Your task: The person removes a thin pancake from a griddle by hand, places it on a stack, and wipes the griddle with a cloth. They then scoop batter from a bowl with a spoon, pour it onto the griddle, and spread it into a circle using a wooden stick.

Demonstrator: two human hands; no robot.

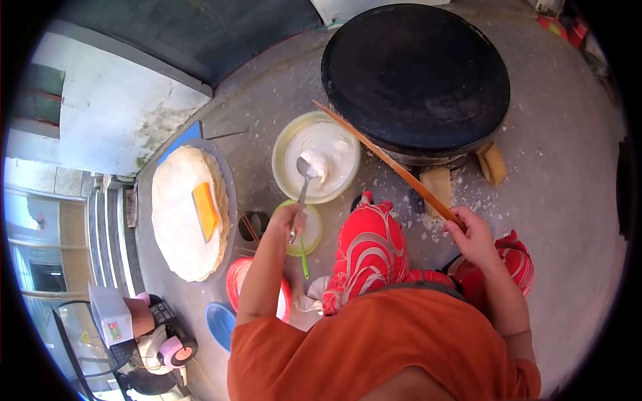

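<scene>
My left hand (289, 219) grips the handle of a metal ladle (305, 168) whose bowl lifts a lump of white batter from a pale basin (281, 160) on the ground. My right hand (471, 235) holds one end of a long thin wooden stick (388, 160) that slants up-left across the basin's far rim. Beyond the stick sits a large round black griddle (416, 73), bare on top. I sit low, with red patterned trousers (369, 250) between my arms.
A stack of thin flatbreads (175, 220) on a round tray lies at left, with an orange scraper (205, 210) on top. A small green bowl (313, 230), a red basin (235, 281) and a blue lid (219, 324) are near my left arm. Bricks (492, 162) prop the griddle.
</scene>
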